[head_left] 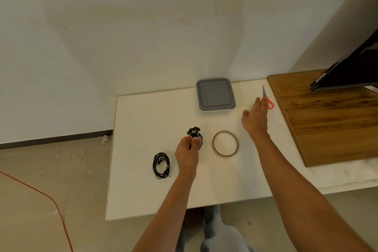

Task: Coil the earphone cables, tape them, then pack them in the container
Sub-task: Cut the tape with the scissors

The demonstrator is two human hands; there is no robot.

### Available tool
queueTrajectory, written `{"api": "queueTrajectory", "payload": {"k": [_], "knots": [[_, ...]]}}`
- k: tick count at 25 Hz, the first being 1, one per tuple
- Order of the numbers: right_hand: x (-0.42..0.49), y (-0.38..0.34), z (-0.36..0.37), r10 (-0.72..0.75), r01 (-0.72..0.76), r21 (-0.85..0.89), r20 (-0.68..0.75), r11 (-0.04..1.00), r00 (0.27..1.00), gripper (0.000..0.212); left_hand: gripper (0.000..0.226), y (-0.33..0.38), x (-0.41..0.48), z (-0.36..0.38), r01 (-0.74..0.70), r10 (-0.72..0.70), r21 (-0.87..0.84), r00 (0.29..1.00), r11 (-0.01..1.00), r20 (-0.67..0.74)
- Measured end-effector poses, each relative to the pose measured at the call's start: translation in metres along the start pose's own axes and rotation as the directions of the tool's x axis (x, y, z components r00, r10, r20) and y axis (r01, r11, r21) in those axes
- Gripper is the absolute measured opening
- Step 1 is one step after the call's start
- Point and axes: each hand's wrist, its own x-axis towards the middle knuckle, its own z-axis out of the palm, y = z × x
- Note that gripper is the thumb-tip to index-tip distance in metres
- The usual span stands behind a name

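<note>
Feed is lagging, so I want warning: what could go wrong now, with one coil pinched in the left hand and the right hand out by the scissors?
1. The left hand alone holds the coiled earphones; the loops may spring loose while the right hand is away at the scissors.
2. The second coil lies beside the left wrist and could get swept.
3. The container is lidded; packing needs a free hand.

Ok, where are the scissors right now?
In the head view, the scissors lie at the white table's far right, beside the wooden board and right of the grey-lidded container, with the right hand reaching their red handles.
</note>
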Motion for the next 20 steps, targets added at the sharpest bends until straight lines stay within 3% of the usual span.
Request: {"api": "queueTrajectory", "payload": {"k": [4, 7, 10, 13, 15, 20], "knots": [[0.022, 0.015, 0.007, 0.025, -0.022, -0.104, 0.033, 0.994, 0.999, 0.054, 0.022, -0.002, 0.003, -0.002, -0.006, 0.006, -0.007, 1.000, 1.000, 0.014], [-0.001, 0.013, 0.013, -0.025, 0.005, -0.105, -0.184, 0.994, 0.983, 0.034, 0.022, -0.003, 0.002, -0.004, -0.017, 0.017, -0.034, 1.000, 0.999, 0.003], [-0.051, 0.013, 0.015, -0.019, 0.030, 0.031, -0.309, 0.999, 0.951, 0.016, 0.017, -0.005, -0.002, -0.004, -0.030, 0.029, -0.042, 0.999, 0.999, -0.030], [-0.095, 0.022, 0.004, 0.083, -0.026, 0.243, -0.229, 0.970, 0.970, 0.014, 0.014, -0.011, -0.007, -0.005, -0.034, 0.030, -0.059, 0.998, 0.998, -0.058], [-0.117, 0.029, -0.006, 0.147, -0.101, 0.295, -0.139, 0.950, 0.979, 0.015, 0.012, -0.014, -0.012, -0.007, -0.032, 0.025, -0.087, 0.996, 0.996, -0.082], [-0.157, 0.030, -0.018, 0.206, -0.206, -0.031, -0.016, 0.978, 0.979, 0.025, 0.007, -0.016, -0.020, -0.008, -0.029, 0.013, -0.119, 0.991, 0.992, -0.133]]}}
